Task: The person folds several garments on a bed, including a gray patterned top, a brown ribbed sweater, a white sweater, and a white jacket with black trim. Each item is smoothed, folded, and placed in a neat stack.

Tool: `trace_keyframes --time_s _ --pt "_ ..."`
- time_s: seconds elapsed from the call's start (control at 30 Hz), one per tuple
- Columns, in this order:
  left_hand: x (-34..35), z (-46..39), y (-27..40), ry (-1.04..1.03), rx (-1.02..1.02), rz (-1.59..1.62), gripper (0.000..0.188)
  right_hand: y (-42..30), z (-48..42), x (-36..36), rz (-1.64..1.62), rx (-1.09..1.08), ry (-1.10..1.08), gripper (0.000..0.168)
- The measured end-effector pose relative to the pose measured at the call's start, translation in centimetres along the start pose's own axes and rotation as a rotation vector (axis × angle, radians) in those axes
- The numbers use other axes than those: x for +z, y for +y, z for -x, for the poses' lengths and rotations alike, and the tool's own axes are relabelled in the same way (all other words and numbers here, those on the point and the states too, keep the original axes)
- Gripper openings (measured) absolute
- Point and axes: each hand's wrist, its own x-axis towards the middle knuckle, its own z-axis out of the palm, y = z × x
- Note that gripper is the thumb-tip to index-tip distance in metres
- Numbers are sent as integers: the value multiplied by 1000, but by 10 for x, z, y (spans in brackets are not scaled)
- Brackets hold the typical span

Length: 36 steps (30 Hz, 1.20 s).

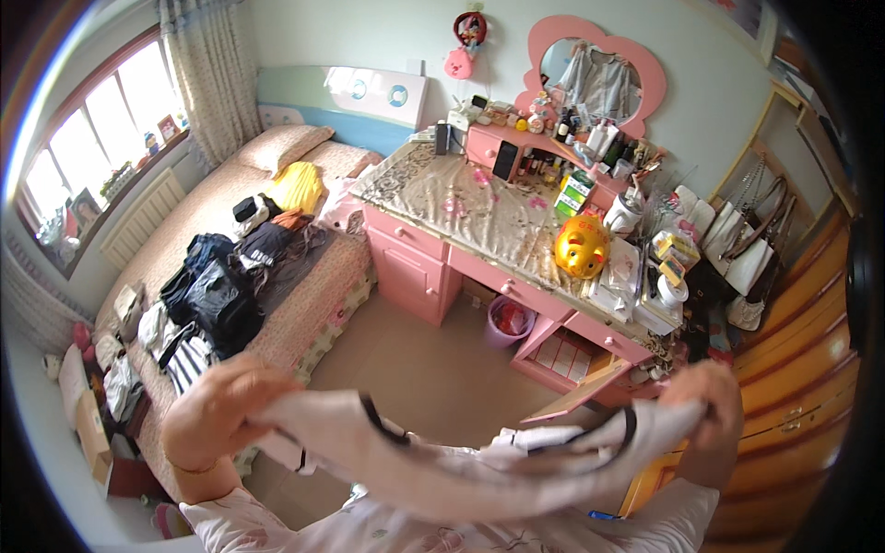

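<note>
A light-coloured garment with dark trim [442, 477] is stretched in front of my body, sagging in the middle and blurred by motion. My left hand [231, 408] grips one end of it, and my right hand [702, 401] grips the other. Both hands are raised to about the same height, wide apart. The dressing-table mirror [598, 76] reflects a pale garment held up. To the left, folded and heaped clothes lie on the bed, among them a black garment [221, 304], a striped one [190, 363] and a yellow one [297, 188].
A pink dressing table [408, 269] stands ahead, with a golden piggy bank [582, 247] and many small items on top. Its lower cabinet door [574, 401] hangs open. Under it is a purple bin [510, 321]. Bags [743, 242] hang at the right beside a wooden wardrobe [795, 415].
</note>
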Motion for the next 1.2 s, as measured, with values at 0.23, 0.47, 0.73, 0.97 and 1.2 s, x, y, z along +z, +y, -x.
trace_keyframes --time_s 0.23,0.47,0.73,0.97,1.2 --pt "-3 -6 19 459 -160 -828 17 30 -60 6 -584 122 -401 30" --pt "7 32 -2 718 -174 -467 18 -56 -93 73 -535 -983 -735 14" --pt "-9 58 16 671 298 546 16 -139 -197 212 -474 -980 -397 16" --pt "-74 194 7 1390 -243 -2 15 -193 -228 308 -350 -420 -92 21" --pt "-17 237 -22 906 -424 213 76 -284 -222 432 -646 -368 76 27"
